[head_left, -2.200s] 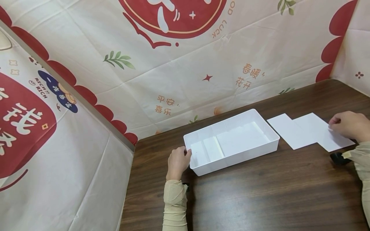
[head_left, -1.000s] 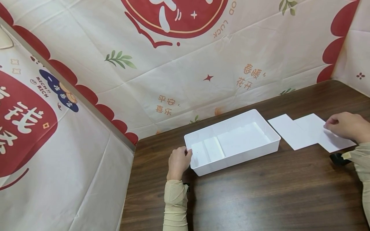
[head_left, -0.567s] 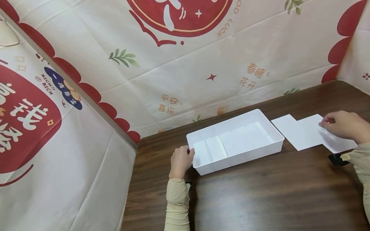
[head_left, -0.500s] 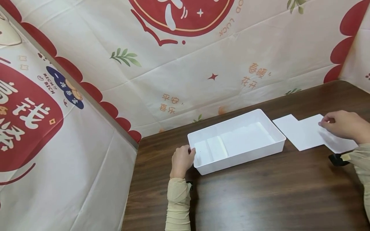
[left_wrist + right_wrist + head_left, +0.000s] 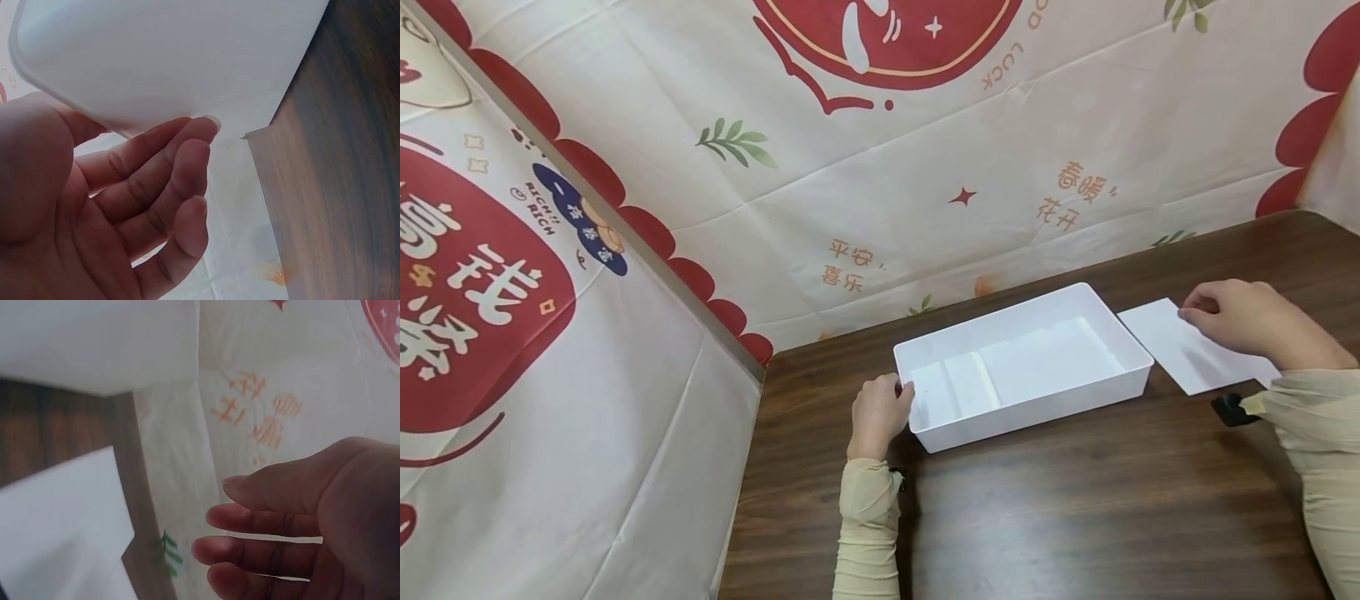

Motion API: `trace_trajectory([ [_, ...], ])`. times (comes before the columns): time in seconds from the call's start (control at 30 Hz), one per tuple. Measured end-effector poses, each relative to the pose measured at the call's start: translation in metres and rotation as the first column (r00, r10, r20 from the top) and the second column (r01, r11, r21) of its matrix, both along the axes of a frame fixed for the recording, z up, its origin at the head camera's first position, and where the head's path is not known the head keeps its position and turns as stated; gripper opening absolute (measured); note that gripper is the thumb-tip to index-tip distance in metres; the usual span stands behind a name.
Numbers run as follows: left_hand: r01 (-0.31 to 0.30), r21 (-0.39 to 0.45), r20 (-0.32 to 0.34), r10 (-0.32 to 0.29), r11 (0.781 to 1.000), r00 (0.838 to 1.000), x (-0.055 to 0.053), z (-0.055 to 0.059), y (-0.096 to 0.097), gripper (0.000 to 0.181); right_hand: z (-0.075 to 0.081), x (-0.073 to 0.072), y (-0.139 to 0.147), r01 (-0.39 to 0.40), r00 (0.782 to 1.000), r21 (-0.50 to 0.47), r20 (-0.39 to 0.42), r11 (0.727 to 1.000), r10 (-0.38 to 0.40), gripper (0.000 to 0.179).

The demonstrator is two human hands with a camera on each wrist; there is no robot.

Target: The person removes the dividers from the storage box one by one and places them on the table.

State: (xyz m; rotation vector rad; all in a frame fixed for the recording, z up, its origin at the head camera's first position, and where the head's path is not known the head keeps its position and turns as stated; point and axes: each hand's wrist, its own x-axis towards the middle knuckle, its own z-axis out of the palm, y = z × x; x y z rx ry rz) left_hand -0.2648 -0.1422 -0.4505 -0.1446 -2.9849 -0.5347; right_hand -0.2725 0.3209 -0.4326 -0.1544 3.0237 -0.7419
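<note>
My left hand (image 5: 876, 412) pinches the left end of a shallow white plastic tray (image 5: 1037, 407), thumb over the rim. In the left wrist view, curled fingers (image 5: 134, 181) lie against the tray's outer wall (image 5: 175, 56). White cards (image 5: 1195, 362) lie flat on the table just right of the tray, overlapping in a stepped shape and partly covered by my right hand. My right hand (image 5: 1247, 321) hovers over them with loosely bent fingers. The right wrist view shows nothing between thumb and fingers (image 5: 250, 553); the white cards (image 5: 62, 515) appear at lower left.
The dark wood-grain table (image 5: 1060, 508) runs back to a printed cloth backdrop (image 5: 865, 183). A second cloth panel (image 5: 647, 392) borders the table's left side. The tray's floor carries a raised cross ridge (image 5: 983, 379).
My right hand has moved left over the cards, from the rightmost card toward the one beside the tray. My left hand stays at the tray's end; the head view has shifted slightly.
</note>
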Motion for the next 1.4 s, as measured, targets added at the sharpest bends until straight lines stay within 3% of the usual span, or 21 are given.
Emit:
trace_trajectory([
  [0.5,-0.005,0.004,-0.013,0.005,1.0,1.0,0.0,0.0,-0.002,0.034,0.018,-0.005,-0.068,-0.077,0.995,-0.06,-0.075,0.995,0.073,0.024],
  [0.73,-0.009,0.003,-0.009,0.009,1.0,1.0,0.0,0.0,-0.003,0.036,0.027,-0.008,-0.106,-0.132,0.99,-0.083,-0.062,0.988,0.127,0.025],
  [1.4,0.016,-0.027,-0.03,-0.017,0.999,0.999,0.0,-0.001,-0.001,0.039,0.032,-0.014,-0.178,-0.239,0.968,-0.132,-0.107,0.962,0.226,0.022],
])
